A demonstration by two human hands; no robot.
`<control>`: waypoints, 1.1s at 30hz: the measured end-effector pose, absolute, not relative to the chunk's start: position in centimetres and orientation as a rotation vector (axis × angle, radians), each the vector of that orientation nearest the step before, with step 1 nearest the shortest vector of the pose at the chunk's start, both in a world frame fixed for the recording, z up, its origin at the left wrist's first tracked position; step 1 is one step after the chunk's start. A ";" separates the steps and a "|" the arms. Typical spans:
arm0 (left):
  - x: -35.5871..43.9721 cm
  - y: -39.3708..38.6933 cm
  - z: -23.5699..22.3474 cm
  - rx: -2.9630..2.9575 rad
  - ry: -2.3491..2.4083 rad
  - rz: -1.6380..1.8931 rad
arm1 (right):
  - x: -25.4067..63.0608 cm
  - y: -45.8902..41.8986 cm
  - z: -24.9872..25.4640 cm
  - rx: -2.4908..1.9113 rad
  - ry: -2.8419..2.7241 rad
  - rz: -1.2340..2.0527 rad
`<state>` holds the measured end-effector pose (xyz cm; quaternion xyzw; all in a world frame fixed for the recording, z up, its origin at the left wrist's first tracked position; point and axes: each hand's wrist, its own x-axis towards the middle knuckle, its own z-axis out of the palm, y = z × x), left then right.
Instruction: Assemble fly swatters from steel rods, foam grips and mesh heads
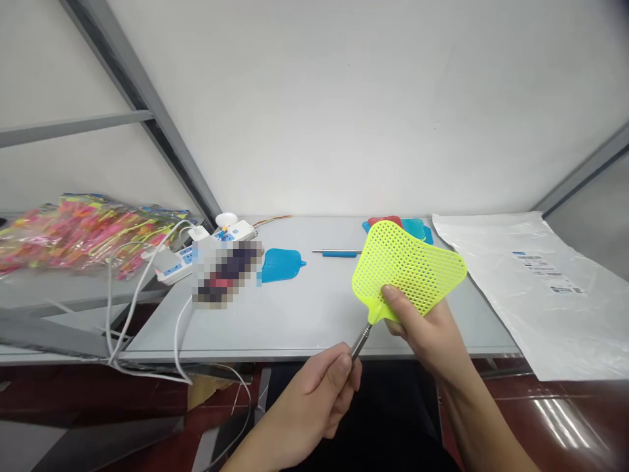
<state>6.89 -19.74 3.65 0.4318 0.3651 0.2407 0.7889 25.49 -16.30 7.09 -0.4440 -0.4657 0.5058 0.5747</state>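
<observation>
My right hand (417,324) pinches a yellow-green perforated fly swatter head (407,262), thumb on its face and fingers behind it. A metal telescopic rod (361,341) meets the neck of this head. My left hand (324,393) is wrapped round the rod lower down, near the table's front edge; the rod's lower end is hidden in the fist. Behind the held head lies another rod with a blue grip (339,254). A blue swatter head (282,265) lies flat left of it. Red and blue swatter heads (415,228) are stacked at the back, partly covered.
A power strip (171,262) with white cables stands on the table's left side, beside a pixelated patch. Bagged bright-coloured items (93,233) are piled further left. A white plastic sheet or bag (545,295) overhangs the right front edge. Grey metal posts (147,111) frame the table (304,321).
</observation>
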 end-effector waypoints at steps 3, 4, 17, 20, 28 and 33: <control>7.3 -18.0 3.7 0.985 0.933 0.540 | 25.6 -14.3 7.0 -1.033 -1.066 1.181; 7.4 -17.2 3.8 1.000 0.942 0.546 | 25.8 -13.5 7.1 -1.038 -1.058 1.170; 12.3 2.3 5.2 0.792 0.229 0.228 | 28.3 -1.9 7.3 -1.130 -1.339 1.177; 13.8 4.1 4.6 0.772 0.214 0.218 | 29.5 -0.8 6.6 -1.198 -1.347 1.121; 13.6 1.2 3.2 0.609 0.183 0.286 | 30.4 -1.4 3.9 -1.218 -1.411 1.232; 10.2 -1.5 2.7 0.666 0.324 0.202 | 31.5 -0.7 5.0 -1.145 -1.052 1.132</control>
